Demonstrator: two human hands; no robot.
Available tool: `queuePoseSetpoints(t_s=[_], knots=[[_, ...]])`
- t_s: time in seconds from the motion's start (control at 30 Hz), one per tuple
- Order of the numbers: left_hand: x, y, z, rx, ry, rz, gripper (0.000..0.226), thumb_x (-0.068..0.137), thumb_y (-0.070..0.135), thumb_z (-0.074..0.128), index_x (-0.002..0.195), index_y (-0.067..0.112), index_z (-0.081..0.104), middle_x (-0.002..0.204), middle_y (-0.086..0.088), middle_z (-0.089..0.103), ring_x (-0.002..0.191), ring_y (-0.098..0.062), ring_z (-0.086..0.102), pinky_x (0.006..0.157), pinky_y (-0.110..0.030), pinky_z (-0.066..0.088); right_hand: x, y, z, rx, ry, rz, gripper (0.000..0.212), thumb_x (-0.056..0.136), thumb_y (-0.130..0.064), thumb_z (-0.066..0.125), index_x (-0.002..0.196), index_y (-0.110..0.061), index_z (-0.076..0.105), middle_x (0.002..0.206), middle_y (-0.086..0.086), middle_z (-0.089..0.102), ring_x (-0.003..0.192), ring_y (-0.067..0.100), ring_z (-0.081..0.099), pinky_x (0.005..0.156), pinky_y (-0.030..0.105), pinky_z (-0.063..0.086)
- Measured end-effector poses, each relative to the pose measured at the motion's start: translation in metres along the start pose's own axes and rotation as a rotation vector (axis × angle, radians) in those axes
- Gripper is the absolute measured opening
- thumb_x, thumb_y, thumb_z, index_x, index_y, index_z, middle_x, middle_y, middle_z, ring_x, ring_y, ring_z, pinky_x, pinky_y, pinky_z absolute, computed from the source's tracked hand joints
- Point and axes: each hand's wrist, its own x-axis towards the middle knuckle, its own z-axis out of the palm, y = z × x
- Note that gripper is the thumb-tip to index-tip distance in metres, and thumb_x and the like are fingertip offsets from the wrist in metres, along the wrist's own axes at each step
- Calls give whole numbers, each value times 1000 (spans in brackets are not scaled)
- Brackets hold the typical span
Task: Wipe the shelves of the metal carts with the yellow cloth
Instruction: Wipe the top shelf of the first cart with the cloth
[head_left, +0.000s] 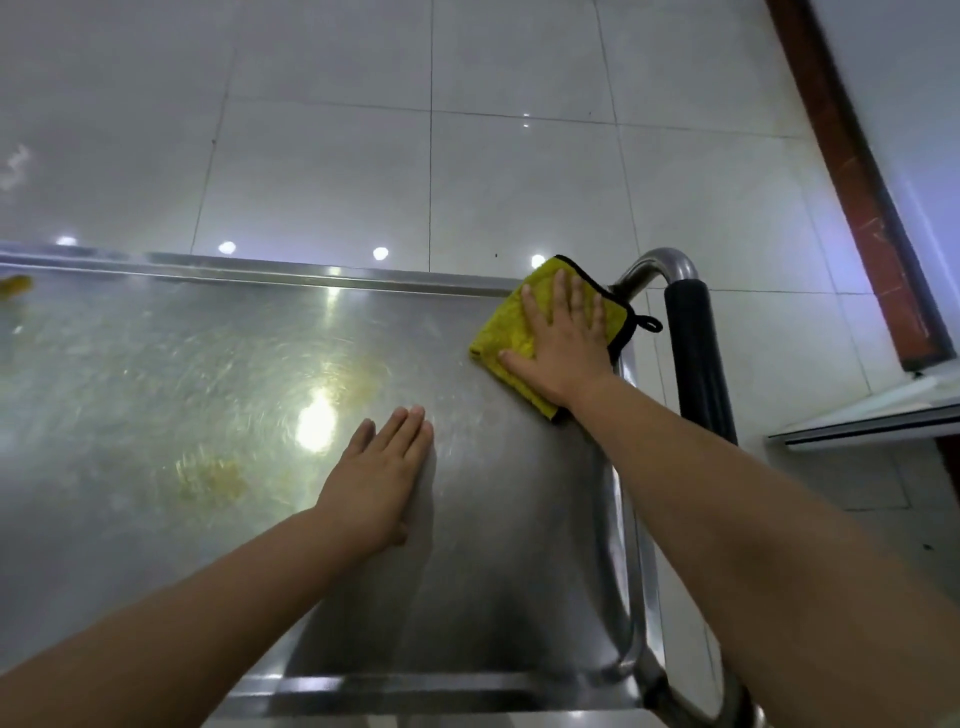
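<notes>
Cloth: yellow cloth (511, 332), black trim, folded, lies flat on far right corner of shelf, next to handle.
R hand: right hand (563, 338) flat on cloth, fingers straight + spread, pressing down.
L hand: left hand (382, 478) flat on bare metal, fingers straight, together, holds nothing.
Shelf: cart top shelf (156, 415), steel, yellowish smears mid-left, lamp glare.
Handle: steel tube w/ black grip (693, 353) at right end.
Floor: pale tiles (467, 156).

Your yellow cloth (511, 332) has black edging and a black loop. The cart shelf (208, 364) beneath it is silver-grey steel with swirl marks and yellowish-brown stains, possibly residue. The handle grip (693, 353) beside the cloth is black.
</notes>
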Motion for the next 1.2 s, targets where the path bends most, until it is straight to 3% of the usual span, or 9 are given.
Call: queuePoseSetpoints(t_s=[0.23,0.63,0.9,1.07,1.2], knots=[[-2,0,1,30,-16,3,116,76,38,73,150,11,-13,158,-9,-17,146,-23,-12,117,-42,-3,-39,-14,14,-100,-12,-187,97,68,-81,5,153,-34,0,159,11,-17,146,31,-19,115,54,-15],[-12,1,3,55,8,41,110,78,42,67,150,10,-9,159,-9,-12,146,-24,-8,117,-48,4,-177,-45,66,-34,77,-218,88,80,-75,34,153,-29,12,160,18,3,147,37,-4,114,59,-2],[-16,-6,8,17,72,65,113,70,47,73,151,12,3,160,-7,-1,147,-20,-2,117,-47,5,-255,-79,85,45,48,-66,86,83,-76,28,153,-32,5,160,15,-6,147,35,-12,114,60,-3],[-32,-15,22,-9,235,142,110,72,54,69,151,17,2,160,-9,-5,147,-23,-5,116,-48,-2,-281,-119,93,112,66,172,89,80,-76,32,152,-34,2,160,14,-7,146,31,-16,114,54,-12],[-54,-44,22,-85,259,34,110,74,61,64,152,16,1,160,-9,-6,147,-25,-7,115,-48,-6,-279,-147,98,143,73,329,96,76,-76,31,152,-27,0,159,16,-6,146,33,-15,114,56,-11]])
